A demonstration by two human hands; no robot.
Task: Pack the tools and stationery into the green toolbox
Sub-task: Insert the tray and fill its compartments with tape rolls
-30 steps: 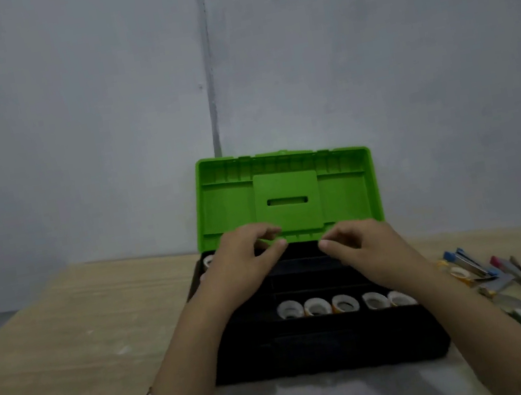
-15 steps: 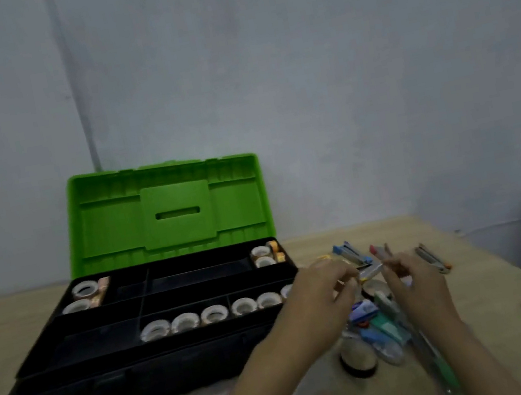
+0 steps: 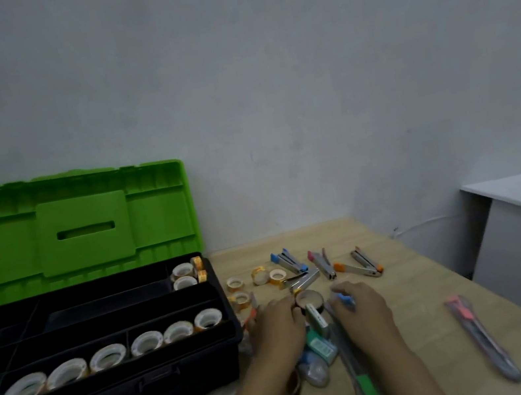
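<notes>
Head view. A second ago both hands were at the rear rim of the toolbox; they have since left it and come down on the loose pile at lower centre of the frame. Judgement: one placement is finished and the next pick is beginning.

The left hand [image 3: 280,328] rests on the pile with its fingertips against a dark tape roll [image 3: 309,299]; whether it has actually closed on the roll cannot be told. The right hand [image 3: 364,309] is curled over a small blue item [image 3: 343,297], apparently grasping it, though the hold is partly hidden.

The green toolbox [image 3: 111,384] stands open at the left of the frame, lid [image 3: 70,231] upright against the wall. Its front tray row holds six tape rolls [image 3: 108,357] on edge; the rear right compartment [image 3: 186,275] holds several more small rolls. The long middle compartments appear dark and unfilled.

Still unpacked on the table [image 3: 416,277], centre and right of the frame: small tape rolls [image 3: 235,284], several staplers [image 3: 324,263], a green cutter [image 3: 367,384] and, well apart at lower right, a pink cutter [image 3: 482,336]. Judgement: well short of complete.
</notes>
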